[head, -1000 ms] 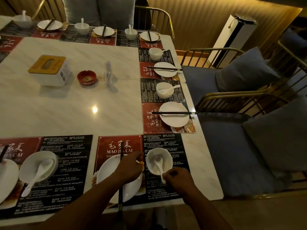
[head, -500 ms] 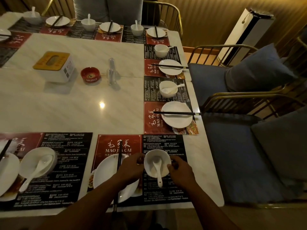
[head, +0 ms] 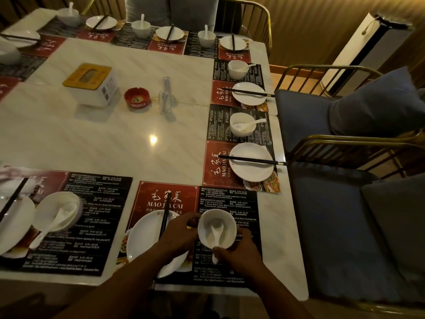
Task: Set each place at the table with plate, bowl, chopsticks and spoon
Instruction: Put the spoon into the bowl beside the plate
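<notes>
the left hand (head: 181, 236) and right hand (head: 240, 252) cup a white bowl (head: 226, 226) between them, fingers curled against its left and right sides. the right thumb lies at the handle of the spoon (head: 216, 234) that rests inside. the bowl sits on the black half of a placemat (head: 230, 203), just right of a white plate (head: 142, 245) with black chopsticks (head: 166, 212) laid across it. a red ashtray (head: 137, 97) stands well apart, mid marble table (head: 115, 139).

Placemat (head: 147, 195) ("MAO JIA CAI")
</notes>
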`<state>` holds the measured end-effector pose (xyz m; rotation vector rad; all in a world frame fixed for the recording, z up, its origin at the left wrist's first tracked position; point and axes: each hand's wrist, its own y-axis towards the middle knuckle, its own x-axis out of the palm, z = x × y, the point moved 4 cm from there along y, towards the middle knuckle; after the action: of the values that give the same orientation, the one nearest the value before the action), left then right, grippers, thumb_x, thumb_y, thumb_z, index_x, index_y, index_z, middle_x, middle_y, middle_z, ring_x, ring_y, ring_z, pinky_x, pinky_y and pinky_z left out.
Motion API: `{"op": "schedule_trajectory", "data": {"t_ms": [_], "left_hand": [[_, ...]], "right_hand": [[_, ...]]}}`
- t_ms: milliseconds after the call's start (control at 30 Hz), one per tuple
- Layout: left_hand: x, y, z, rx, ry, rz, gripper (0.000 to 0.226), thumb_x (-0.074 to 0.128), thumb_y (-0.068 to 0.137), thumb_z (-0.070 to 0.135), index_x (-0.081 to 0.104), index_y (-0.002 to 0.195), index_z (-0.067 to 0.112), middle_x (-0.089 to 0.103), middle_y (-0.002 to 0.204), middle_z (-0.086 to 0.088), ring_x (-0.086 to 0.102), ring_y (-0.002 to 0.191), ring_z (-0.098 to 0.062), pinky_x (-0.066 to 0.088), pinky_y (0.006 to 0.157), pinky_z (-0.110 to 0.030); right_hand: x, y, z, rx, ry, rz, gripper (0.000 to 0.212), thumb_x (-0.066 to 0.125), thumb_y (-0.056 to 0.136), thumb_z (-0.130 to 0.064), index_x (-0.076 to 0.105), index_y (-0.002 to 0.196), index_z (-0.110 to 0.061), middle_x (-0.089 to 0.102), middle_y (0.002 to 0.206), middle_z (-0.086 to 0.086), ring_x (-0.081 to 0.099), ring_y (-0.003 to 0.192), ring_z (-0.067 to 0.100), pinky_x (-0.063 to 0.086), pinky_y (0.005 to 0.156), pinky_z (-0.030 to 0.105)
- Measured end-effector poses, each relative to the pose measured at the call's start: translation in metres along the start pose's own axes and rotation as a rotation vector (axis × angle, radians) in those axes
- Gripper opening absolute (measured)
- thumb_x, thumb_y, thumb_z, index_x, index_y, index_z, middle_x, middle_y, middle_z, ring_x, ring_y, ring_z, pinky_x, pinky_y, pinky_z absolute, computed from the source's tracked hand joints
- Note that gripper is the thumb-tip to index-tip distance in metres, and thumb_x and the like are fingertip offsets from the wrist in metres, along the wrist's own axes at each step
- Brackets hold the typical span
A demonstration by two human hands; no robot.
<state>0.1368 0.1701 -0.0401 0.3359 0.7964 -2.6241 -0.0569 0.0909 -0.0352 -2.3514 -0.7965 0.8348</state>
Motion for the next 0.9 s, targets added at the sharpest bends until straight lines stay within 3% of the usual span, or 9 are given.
{"op": "schedule_trajectory", "data": {"t_ms": [133,300,500,633,733,900], "left_hand": [[0.001,-0.001,0.000,-0.013,-0.009,0.010,0.033,0.073,0.079,0.032,0.063,0.105,0.049,0.070,0.103,0.017,0.063,0.098,-0.001,0.052,0.080,-0.026],[0.003,-0.004,-0.001,-0.031,-0.017,0.026,0.034,0.073,0.080,0.030,0.063,0.103,0.052,0.070,0.100,0.018,0.064,0.096,0.000,0.050,0.077,-0.023],[0.006,-0.011,0.004,-0.045,-0.051,0.058,0.028,0.073,0.083,0.036,0.063,0.102,0.053,0.070,0.094,0.023,0.063,0.091,0.005,0.046,0.070,-0.015],[0.009,-0.016,0.005,-0.053,-0.094,0.073,0.029,0.076,0.081,0.040,0.064,0.107,0.048,0.069,0.093,0.028,0.064,0.087,0.010,0.047,0.070,-0.014],[0.011,-0.019,0.004,-0.068,-0.110,0.095,0.030,0.077,0.080,0.037,0.063,0.102,0.052,0.069,0.093,0.027,0.065,0.089,0.005,0.052,0.076,-0.020],[0.015,-0.021,0.005,-0.085,-0.105,0.128,0.033,0.078,0.079,0.037,0.061,0.097,0.057,0.069,0.099,0.020,0.064,0.096,-0.003,0.056,0.083,-0.030]], "right_hand": [[0.001,0.003,0.008,0.034,0.121,-0.045,0.089,0.092,0.042,-0.045,0.043,0.117,-0.040,0.067,0.109,-0.005,0.071,0.093,0.016,0.063,0.070,0.036],[-0.003,0.006,0.008,0.041,0.097,-0.073,0.085,0.090,0.039,-0.045,0.045,0.111,-0.041,0.070,0.105,0.000,0.073,0.087,0.018,0.063,0.069,0.041],[-0.005,0.005,0.009,0.054,0.138,-0.108,0.072,0.092,0.057,-0.025,0.046,0.111,-0.035,0.075,0.094,0.006,0.076,0.072,0.024,0.063,0.067,0.047],[-0.010,0.011,0.005,0.075,0.142,-0.086,0.043,0.078,0.085,-0.024,0.049,0.116,-0.023,0.074,0.094,0.012,0.076,0.070,0.024,0.063,0.065,0.046],[-0.016,0.016,0.001,0.069,0.121,-0.075,0.019,0.061,0.097,-0.017,0.052,0.114,-0.016,0.075,0.087,0.014,0.075,0.069,0.027,0.062,0.070,0.049],[-0.023,0.021,-0.001,0.026,0.013,-0.087,0.015,0.055,0.100,-0.013,0.053,0.115,-0.015,0.074,0.089,0.014,0.075,0.069,0.021,0.063,0.069,0.043]]}}
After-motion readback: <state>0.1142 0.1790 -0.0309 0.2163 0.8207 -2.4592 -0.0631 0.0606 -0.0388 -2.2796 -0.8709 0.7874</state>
